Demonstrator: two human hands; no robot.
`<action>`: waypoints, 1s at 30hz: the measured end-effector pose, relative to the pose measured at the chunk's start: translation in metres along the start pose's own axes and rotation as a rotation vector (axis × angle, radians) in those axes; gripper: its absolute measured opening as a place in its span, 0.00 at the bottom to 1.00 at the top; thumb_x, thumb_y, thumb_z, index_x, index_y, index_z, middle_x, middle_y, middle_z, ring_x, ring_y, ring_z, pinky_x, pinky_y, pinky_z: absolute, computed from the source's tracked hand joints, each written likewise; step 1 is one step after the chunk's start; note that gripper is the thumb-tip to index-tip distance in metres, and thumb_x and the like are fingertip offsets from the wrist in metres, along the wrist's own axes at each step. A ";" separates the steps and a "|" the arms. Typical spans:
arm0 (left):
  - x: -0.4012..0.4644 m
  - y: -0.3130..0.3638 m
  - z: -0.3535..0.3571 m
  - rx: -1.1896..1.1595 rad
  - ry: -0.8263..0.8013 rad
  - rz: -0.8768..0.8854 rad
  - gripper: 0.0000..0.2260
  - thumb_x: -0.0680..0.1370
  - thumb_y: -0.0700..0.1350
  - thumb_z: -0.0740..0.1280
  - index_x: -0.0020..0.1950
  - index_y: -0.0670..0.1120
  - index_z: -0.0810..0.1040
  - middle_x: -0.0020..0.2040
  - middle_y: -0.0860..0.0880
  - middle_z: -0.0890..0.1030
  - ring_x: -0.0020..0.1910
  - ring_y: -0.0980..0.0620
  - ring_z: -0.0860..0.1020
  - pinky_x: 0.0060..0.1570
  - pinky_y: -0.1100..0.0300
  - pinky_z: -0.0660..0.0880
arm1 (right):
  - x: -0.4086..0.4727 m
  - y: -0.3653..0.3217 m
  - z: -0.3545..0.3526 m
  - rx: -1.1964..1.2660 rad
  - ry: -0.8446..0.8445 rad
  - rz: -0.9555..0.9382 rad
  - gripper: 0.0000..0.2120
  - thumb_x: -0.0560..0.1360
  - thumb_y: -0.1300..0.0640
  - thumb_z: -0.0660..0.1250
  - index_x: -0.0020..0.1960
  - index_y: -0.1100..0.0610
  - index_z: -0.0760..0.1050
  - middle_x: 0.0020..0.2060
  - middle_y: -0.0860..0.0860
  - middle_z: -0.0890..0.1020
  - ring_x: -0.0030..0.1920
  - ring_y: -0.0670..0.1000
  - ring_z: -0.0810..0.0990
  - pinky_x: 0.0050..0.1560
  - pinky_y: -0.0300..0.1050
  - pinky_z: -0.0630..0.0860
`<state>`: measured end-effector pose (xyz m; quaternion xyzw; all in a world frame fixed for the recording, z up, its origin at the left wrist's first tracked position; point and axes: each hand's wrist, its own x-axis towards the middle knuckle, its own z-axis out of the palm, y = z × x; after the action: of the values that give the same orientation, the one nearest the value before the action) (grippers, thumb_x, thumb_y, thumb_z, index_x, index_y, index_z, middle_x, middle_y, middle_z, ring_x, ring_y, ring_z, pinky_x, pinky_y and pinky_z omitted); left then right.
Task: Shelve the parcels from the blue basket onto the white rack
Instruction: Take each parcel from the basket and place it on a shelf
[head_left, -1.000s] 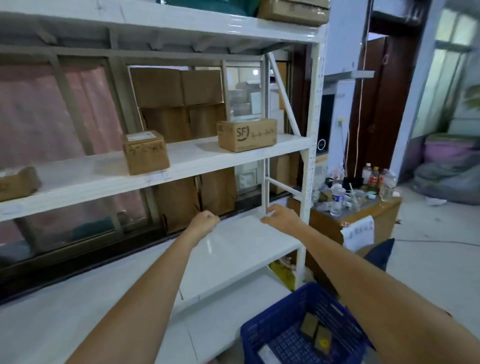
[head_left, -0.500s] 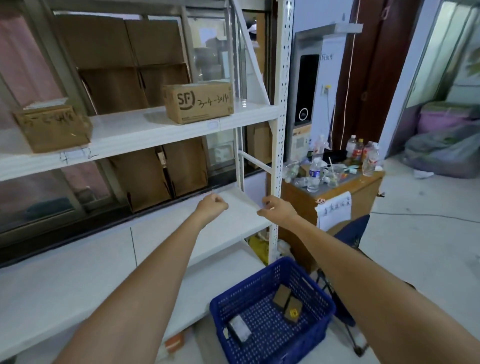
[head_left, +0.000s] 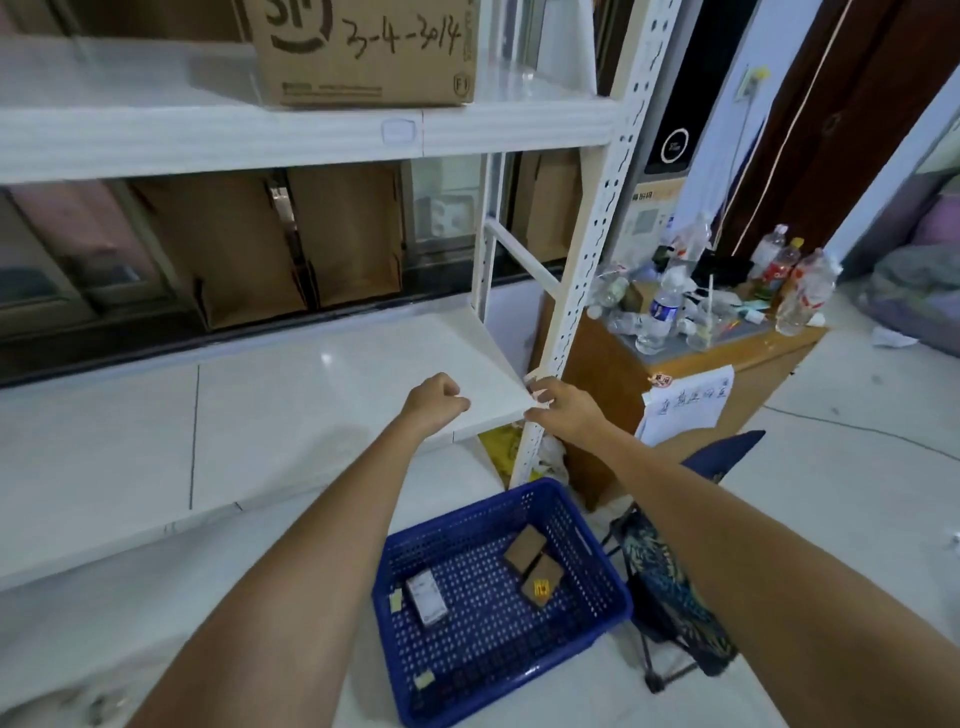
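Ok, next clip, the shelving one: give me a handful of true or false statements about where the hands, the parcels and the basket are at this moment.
1. The blue basket sits on the floor below the hands. True.
2. The left hand is carrying a parcel. False: its fingers are curled into a fist and hold nothing.
3. A cardboard box with handwritten numbers stands on the upper shelf of the white rack. True.
4. The basket is empty. False: a white parcel and two brown parcels lie in it.
5. The right hand is at the shelf corner by the rack's upright post. True.
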<state>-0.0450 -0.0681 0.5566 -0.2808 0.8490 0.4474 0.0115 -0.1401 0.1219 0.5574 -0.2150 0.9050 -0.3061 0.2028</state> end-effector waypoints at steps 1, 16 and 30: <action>0.004 -0.006 0.006 0.004 -0.007 -0.023 0.15 0.75 0.46 0.67 0.60 0.43 0.75 0.60 0.47 0.77 0.59 0.48 0.74 0.53 0.60 0.69 | 0.009 0.006 0.004 -0.011 -0.023 0.005 0.22 0.75 0.51 0.70 0.67 0.51 0.71 0.61 0.52 0.78 0.55 0.52 0.77 0.53 0.43 0.74; 0.035 -0.138 0.115 -0.060 0.042 -0.408 0.05 0.77 0.44 0.65 0.50 0.47 0.70 0.44 0.53 0.71 0.44 0.54 0.71 0.41 0.60 0.66 | 0.111 0.102 0.112 -0.039 -0.405 -0.050 0.21 0.75 0.52 0.69 0.67 0.52 0.71 0.63 0.52 0.76 0.59 0.53 0.76 0.56 0.43 0.73; 0.115 -0.457 0.352 -0.014 0.099 -0.637 0.16 0.78 0.40 0.61 0.32 0.46 0.61 0.27 0.48 0.60 0.25 0.51 0.60 0.27 0.59 0.58 | 0.188 0.329 0.432 -0.144 -0.631 -0.039 0.24 0.82 0.50 0.60 0.76 0.51 0.60 0.72 0.53 0.68 0.51 0.54 0.78 0.51 0.50 0.73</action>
<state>-0.0008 -0.0545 -0.0299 -0.5539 0.7148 0.4131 0.1077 -0.1666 0.0602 -0.0134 -0.3302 0.8125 -0.1635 0.4517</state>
